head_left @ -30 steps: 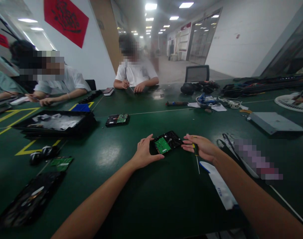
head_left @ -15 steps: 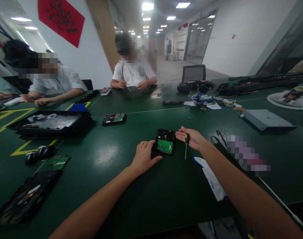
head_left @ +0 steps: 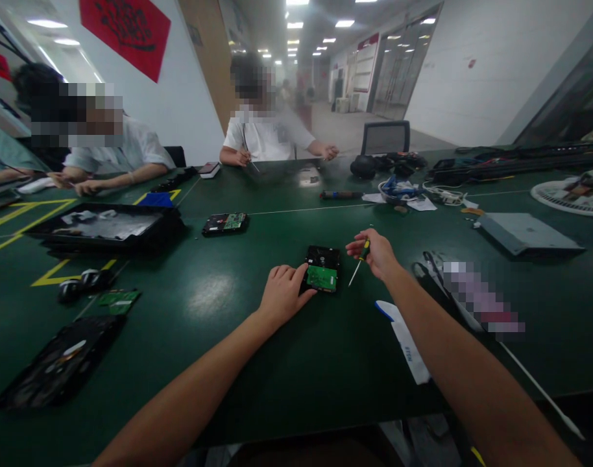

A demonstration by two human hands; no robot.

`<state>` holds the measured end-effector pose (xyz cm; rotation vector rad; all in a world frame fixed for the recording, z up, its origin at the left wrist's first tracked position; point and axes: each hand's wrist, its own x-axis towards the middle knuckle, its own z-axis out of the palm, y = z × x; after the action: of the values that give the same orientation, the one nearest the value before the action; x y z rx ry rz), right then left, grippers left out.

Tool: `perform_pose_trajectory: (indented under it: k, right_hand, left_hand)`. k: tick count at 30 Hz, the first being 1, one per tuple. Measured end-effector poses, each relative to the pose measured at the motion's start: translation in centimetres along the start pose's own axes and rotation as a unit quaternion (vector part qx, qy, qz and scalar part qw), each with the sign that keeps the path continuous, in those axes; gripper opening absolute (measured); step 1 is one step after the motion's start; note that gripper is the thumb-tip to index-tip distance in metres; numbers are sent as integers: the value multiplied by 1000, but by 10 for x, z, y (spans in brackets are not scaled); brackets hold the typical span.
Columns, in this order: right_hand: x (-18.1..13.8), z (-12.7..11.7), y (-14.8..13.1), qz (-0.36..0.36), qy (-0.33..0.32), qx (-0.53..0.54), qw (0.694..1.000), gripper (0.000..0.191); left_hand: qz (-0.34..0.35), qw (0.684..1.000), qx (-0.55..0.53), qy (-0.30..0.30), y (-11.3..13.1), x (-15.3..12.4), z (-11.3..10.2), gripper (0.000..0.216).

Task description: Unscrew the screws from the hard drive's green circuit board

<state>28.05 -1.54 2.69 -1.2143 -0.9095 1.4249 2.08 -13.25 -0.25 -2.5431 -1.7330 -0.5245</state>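
Observation:
A black hard drive (head_left: 324,257) with a green circuit board (head_left: 322,277) on its near half lies flat on the dark green table. My left hand (head_left: 285,287) grips its left side, with the fingers along that edge and the thumb at the near left corner. Just right of the drive, my right hand (head_left: 374,253) is closed on a screwdriver (head_left: 365,250) with a yellow and black handle. Its thin metal shaft slants down and to the left, the tip apart from the drive.
Another hard drive (head_left: 225,224) lies farther back left, near a black tray (head_left: 106,243). Opened drive parts (head_left: 58,363) sit at the near left. To the right are a white and blue strip (head_left: 406,347), a grey metal box (head_left: 530,233) and tangled cables (head_left: 398,191). Two people sit across the table.
My left hand has closed in on the drive's left edge. My right hand has turned the screwdriver, so its shaft now slants toward the drive instead of hanging straight down. The view has shifted slightly.

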Motion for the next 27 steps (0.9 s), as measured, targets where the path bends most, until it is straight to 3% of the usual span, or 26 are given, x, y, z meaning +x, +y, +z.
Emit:
perform_pose_trajectory:
  k: [9, 19, 27]
  right_hand:
    - [17, -19, 22, -77, 44, 71, 993, 28]
    - [21, -23, 25, -103, 58, 153, 981, 50]
    - [19, -23, 30, -144, 12, 166, 976, 30]
  left_hand:
    - [10, 999, 35, 10, 5, 10, 3, 64]
    - [-43, 998, 0, 34, 11, 20, 13, 61]
    - [-32, 997, -48, 52, 12, 40, 22, 64]
